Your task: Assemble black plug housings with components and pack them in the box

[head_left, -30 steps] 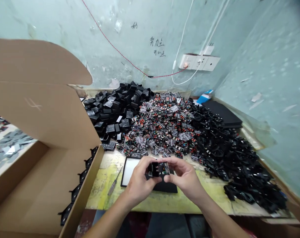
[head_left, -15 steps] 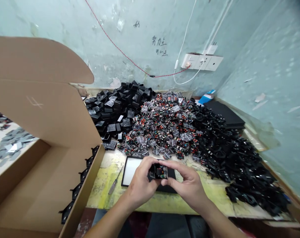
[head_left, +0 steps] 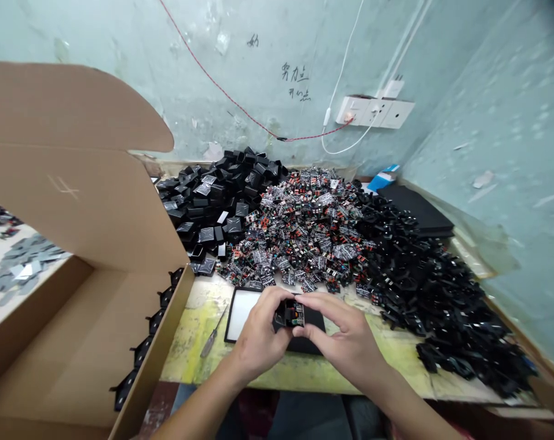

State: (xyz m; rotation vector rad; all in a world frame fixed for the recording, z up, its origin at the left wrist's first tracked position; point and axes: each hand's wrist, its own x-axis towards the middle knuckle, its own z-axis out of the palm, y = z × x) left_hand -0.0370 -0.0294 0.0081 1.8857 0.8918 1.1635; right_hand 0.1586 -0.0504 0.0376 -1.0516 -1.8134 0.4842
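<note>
Circuit board (head_left: 298, 313) up front and centre, just above the near part of the table (head_left: 182, 360), pinched between two hands with a black case. Out on the far left, a cardboard box (head_left: 66, 342) stands with its lid up, black brackets (head_left: 142, 351) lined along its right wall. Next, a screwdriver (head_left: 209, 344) lying at a slant, and behind it a big heap of black cases (head_left: 233, 225). Then a black-rimmed white panel (head_left: 242, 311), and the left hand (head_left: 261, 324), fingers curled around the black case (head_left: 281, 313). Board at the case's right side; how far in it sits, I can't tell! Behind, a mound of loose boards (head_left: 304, 226); below, a dark pad (head_left: 309, 347). Now the right hand (head_left: 343, 324), thumb and fingertips closed on the board's edges. Finally, black sheets (head_left: 416, 211) stacked behind a sprawling pile of black parts (head_left: 423, 293).
</note>
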